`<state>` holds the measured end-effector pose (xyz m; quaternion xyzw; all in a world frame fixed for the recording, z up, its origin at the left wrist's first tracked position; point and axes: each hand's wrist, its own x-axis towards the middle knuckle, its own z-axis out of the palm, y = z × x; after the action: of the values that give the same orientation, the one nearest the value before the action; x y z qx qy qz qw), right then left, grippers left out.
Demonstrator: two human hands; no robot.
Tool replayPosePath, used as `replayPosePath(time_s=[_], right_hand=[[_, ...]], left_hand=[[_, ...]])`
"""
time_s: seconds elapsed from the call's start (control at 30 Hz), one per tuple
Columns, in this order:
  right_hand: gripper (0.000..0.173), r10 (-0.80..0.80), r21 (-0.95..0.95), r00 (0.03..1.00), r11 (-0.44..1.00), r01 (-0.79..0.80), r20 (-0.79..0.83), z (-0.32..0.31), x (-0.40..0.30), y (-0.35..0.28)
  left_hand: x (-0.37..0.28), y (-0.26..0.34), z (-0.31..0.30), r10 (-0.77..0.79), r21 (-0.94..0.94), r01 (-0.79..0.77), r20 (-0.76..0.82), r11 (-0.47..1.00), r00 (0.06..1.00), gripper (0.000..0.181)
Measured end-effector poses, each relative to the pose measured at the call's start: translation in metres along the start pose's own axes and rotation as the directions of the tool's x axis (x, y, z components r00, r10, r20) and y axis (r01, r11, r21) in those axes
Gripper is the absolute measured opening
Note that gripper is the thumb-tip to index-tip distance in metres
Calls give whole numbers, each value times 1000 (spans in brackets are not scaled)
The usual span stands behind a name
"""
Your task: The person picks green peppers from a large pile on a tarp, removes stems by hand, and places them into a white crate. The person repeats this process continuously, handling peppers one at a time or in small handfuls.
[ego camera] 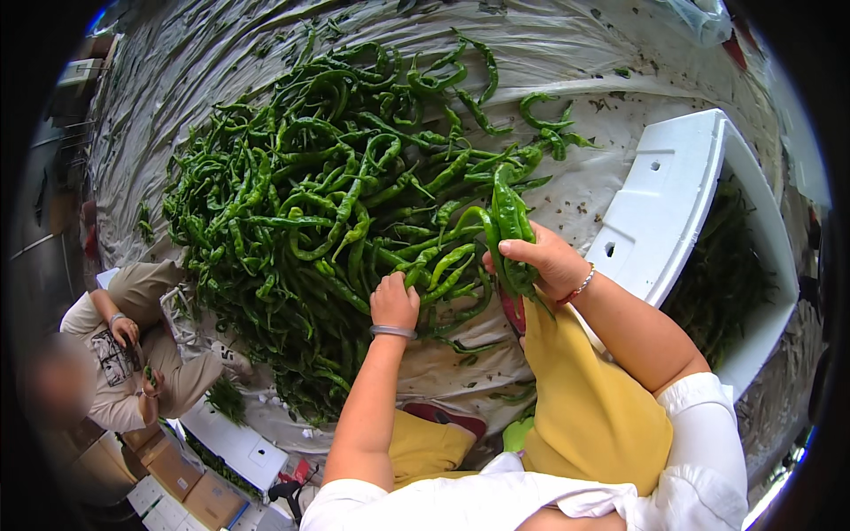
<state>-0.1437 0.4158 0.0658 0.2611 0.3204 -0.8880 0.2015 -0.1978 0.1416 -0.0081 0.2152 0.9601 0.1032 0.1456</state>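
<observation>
A large heap of long green chili peppers point(299, 192) lies on a pale plastic sheet point(571, 60). My right hand point(541, 259) grips a bunch of green peppers point(508, 206) upright above the heap's right edge. At the heap's near edge, my left hand point(395, 302) touches the peppers with its fingers bent down among them; whether it grips one is hidden. Beside my right arm, a white foam box point(637, 206) stands tilted, with many green peppers point(720, 279) in its shaded inside.
Another person point(126, 358) sits at the left, holding peppers. Near that person are a white foam box point(232, 441) and cardboard boxes point(172, 468). A few loose peppers point(548, 119) lie beyond the heap. My shoe point(445, 419) is near its lower edge.
</observation>
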Motion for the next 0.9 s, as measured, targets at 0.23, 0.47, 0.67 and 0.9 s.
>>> replayPosePath(time_s=[0.23, 0.47, 0.67, 0.9], right_hand=[[51, -294, -564, 942, 756, 332, 161, 1, 1, 3], [62, 27, -295, 953, 953, 67, 303, 10, 0, 9], [53, -97, -144, 994, 984, 102, 45, 1, -6, -22], [51, -204, -665, 977, 721, 195, 66, -3, -14, -21]], left_hand=[[3, 76, -135, 584, -124, -573, 82, 810, 808, 23], [32, 103, -117, 585, -60, -616, -252, 785, 771, 24], [19, 67, -28, 157, -376, -173, -71, 910, 985, 29], [11, 81, -41, 438, -373, -416, -29, 829, 898, 9]])
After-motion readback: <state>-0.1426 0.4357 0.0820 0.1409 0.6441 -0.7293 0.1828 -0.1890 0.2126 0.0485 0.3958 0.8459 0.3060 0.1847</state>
